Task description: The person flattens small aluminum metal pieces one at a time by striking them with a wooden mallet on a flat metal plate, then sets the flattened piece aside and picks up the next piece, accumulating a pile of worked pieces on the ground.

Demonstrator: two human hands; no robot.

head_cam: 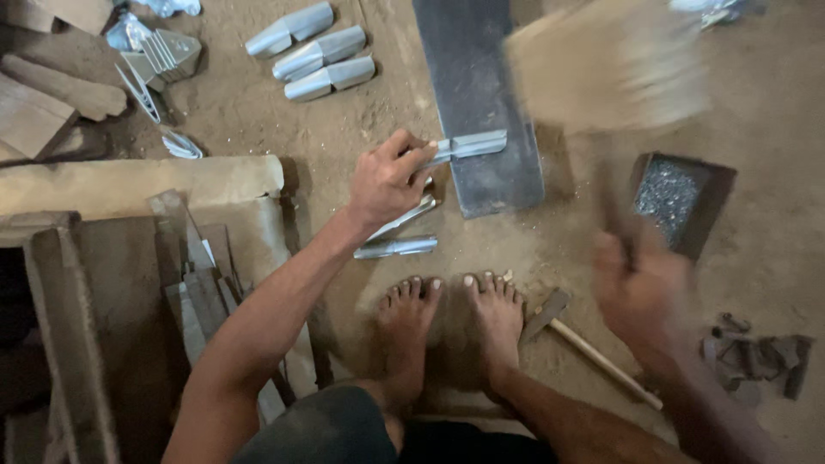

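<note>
Our left hand (388,182) pinches a folded metal strip (468,145) flat on the dark iron slab (481,103), near its front edge. Our right hand (640,296), blurred, grips a raised wooden mallet (606,64) above the dirt floor (567,249).

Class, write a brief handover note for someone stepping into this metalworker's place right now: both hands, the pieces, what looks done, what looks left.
Left hand: pinches a folded shiny sheet-metal strip flat on the dark steel slab.
Right hand: grips a blurred wooden mallet raised above the slab.
Done, it seems: three shaped metal pieces lined up on the dirt beyond.
Left, probably: two strips lying by the left hand.
Nearby: a small hammer beside the feet.
</note>
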